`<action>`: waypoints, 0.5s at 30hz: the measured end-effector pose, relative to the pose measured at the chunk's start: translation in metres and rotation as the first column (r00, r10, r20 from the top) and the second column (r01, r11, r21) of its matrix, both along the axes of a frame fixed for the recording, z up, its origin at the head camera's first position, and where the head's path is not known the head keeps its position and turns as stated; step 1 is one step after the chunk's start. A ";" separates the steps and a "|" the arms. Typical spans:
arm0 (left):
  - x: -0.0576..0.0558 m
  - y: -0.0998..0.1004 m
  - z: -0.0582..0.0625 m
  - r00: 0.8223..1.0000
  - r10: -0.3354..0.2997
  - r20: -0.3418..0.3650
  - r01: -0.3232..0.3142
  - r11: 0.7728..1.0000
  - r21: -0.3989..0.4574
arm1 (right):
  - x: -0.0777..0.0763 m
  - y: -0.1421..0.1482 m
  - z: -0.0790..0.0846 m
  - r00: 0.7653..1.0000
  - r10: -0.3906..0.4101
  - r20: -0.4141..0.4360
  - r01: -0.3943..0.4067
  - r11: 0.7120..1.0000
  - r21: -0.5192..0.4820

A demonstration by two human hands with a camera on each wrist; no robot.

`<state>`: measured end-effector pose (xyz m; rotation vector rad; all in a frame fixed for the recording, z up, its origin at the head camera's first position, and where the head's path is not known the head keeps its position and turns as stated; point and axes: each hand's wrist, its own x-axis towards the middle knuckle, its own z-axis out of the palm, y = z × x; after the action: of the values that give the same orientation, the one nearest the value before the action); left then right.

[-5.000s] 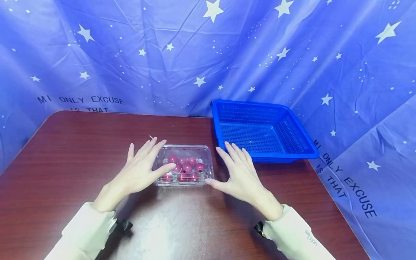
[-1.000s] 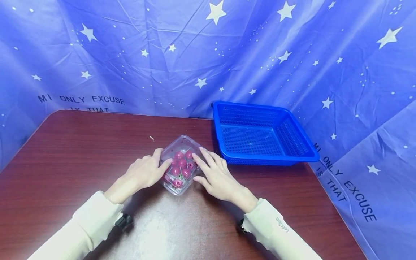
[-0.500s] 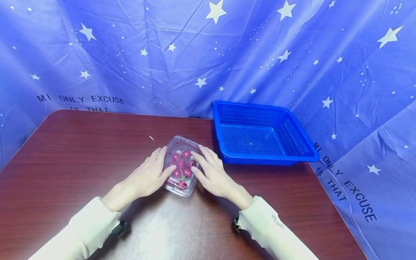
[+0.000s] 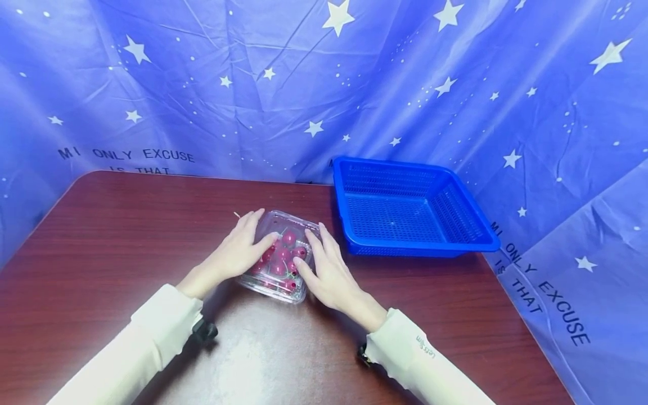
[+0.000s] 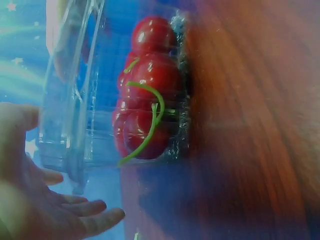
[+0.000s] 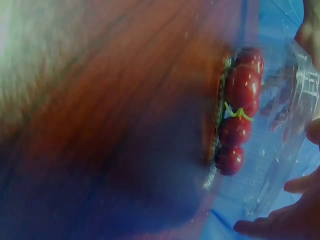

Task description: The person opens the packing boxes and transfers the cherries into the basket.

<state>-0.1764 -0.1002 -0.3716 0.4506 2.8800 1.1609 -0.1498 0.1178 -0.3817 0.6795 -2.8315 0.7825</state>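
A clear plastic clamshell box [image 4: 273, 293] sits turned at an angle on the table, several red cherries [image 4: 278, 268] inside with green stems. At its left edge is my left hand [image 4: 234, 254], fingers extended and spread, the thumb over the lid. Along the right side lies my right hand [image 4: 330, 279], its thumb over the lid and fingers stretched along the edge. From the left wrist, the cherries [image 5: 152, 77] show through the box wall, with the left fingers loosely spread beside the lid rim. The right wrist view shows the right fingertips near the rim, partly cut off.
A blue plastic basket [image 4: 425, 246] with perforated sides stands at the back right of the brown wooden table [image 4: 126, 236]. A tiny pale scrap [image 4: 237, 215] lies beyond the left fingertips. Blue star-print cloth [image 4: 283, 101] hangs behind and at the sides.
Between the hands, the box has turned from square to the table edge into a diamond, then partly back. The left hand has just slid farther away along its side, its fingers straightening.
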 end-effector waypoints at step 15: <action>0.005 0.011 -0.009 1.000 0.009 -0.006 -0.009 0.999 0.035 | -0.009 -0.003 -0.004 0.997 0.071 0.030 -0.073 0.996 0.047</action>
<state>-0.1718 -0.0894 -0.3810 0.4439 2.8743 1.2147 -0.1584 0.1148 -0.3853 0.7878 -2.8736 0.7433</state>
